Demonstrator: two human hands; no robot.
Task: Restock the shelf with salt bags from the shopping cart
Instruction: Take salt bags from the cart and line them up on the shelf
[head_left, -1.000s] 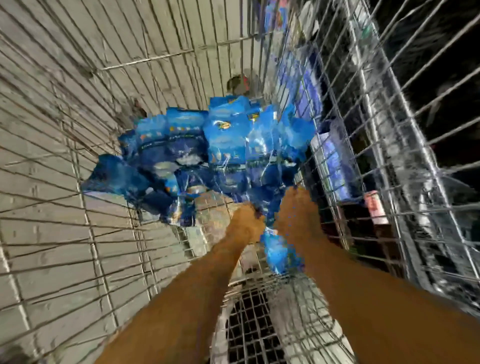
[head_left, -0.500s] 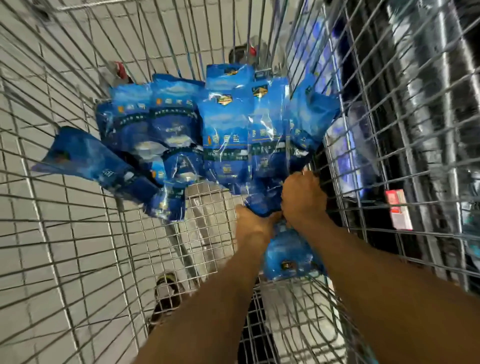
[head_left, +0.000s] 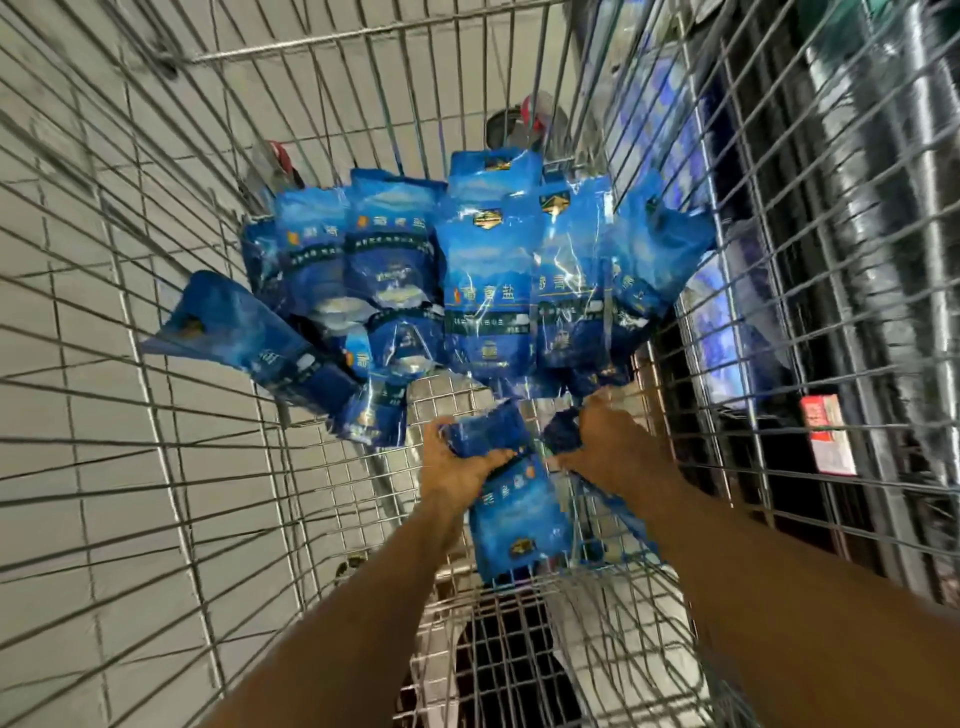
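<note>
Both hands have drawn slightly apart since half a second ago, and the near bag now shows more between them. Left hand (head_left: 457, 462) grips the top edge of a blue salt bag (head_left: 514, 514), its fingers curled over a folded corner; right hand (head_left: 613, 447) pinches another dark blue bag corner (head_left: 563, 434) just beside it. That near bag hangs against the cart's (head_left: 322, 41) near wire wall. Beyond the hands, a patch of bare wire floor (head_left: 447, 400) lies open, with the pile (head_left: 483, 291) leaning on the far end. About nine bags stand or slump there; overlap hides the exact count. One bag (head_left: 244, 338) tilts against the left wall. Through the right wall, shelves (head_left: 737, 322) stand close, with one red tag (head_left: 826, 434).
</note>
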